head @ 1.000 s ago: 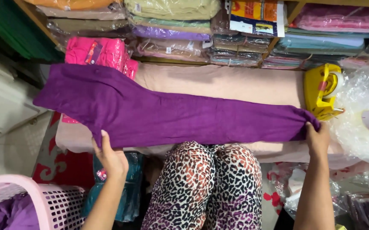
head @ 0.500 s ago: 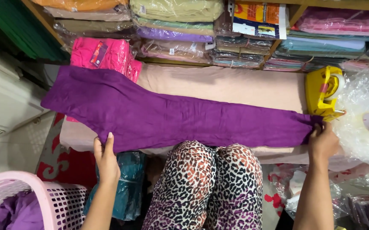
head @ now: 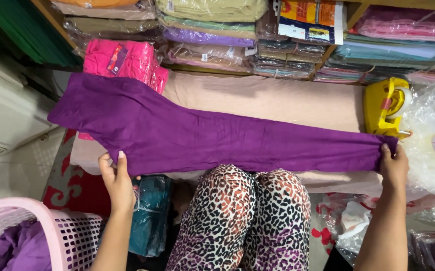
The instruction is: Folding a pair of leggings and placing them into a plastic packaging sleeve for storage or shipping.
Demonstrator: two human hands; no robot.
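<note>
Purple leggings [head: 212, 135] lie stretched flat across the beige-covered counter [head: 277, 98]. Your left hand [head: 116, 183] pinches the wide end's near edge, fingers closed on cloth; your right hand [head: 394, 168] grips the narrow cuff beside the yellow tape dispenser [head: 384, 106].

We note the purple leggings [head: 212, 138]: matt knit cloth, finely crinkled. Beneath them the worktop [head: 277, 98] wears a smooth, matt beige cloth cover. Yellow tape dispenser [head: 384, 105]: hard glossy plastic. Beside it, clear plastic bags [head: 430, 115], shiny and crumpled. Pink basket [head: 52, 236]: perforated plastic with a dull sheen. Shelf [head: 348, 12]: bare wood; its folded garments [head: 207, 37] sit in glossy film wraps.
</note>
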